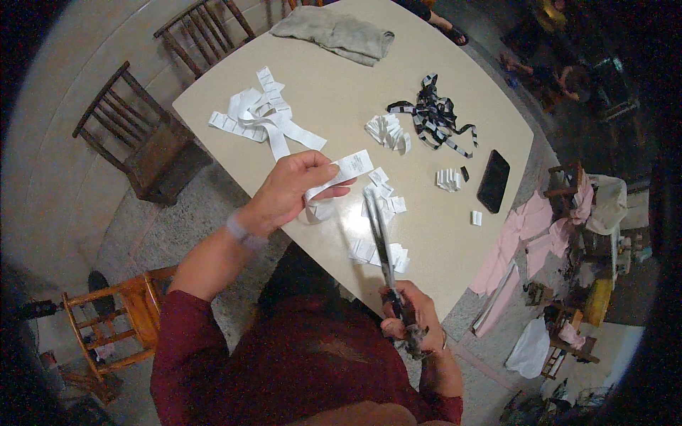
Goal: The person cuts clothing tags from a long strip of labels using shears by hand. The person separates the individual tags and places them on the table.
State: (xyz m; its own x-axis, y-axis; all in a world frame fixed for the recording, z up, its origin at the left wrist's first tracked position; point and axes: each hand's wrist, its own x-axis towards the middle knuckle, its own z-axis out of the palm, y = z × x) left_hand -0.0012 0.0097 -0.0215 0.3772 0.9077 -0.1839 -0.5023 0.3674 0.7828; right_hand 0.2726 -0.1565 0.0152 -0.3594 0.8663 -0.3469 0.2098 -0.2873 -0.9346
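Between the thumb and fingers of my left hand (298, 183) is the end of a white printed label strip (349, 168); part of the strip loops below the hand. My right hand (413, 314) grips a pair of large scissors (381, 239) by the handles. The blades point away from me, just right of the strip's end and apart from it. Cut white labels (386, 186) lie beneath and beside the blade tips. Another group of cut labels (365, 250) rests nearer me, partly behind the scissors. Beyond my left hand sits a tangled heap of white label strip (261, 114).
On the cream table (335, 96) are a folded grey cloth (335, 34), a black-and-white ribbon tangle (437, 114), small white label stacks (389, 132) and a dark phone (493, 181). Wooden chairs (122, 128) stand left. Pink fabric pieces (511, 242) lie to the right. A person's foot (453, 33) shows beyond the table.
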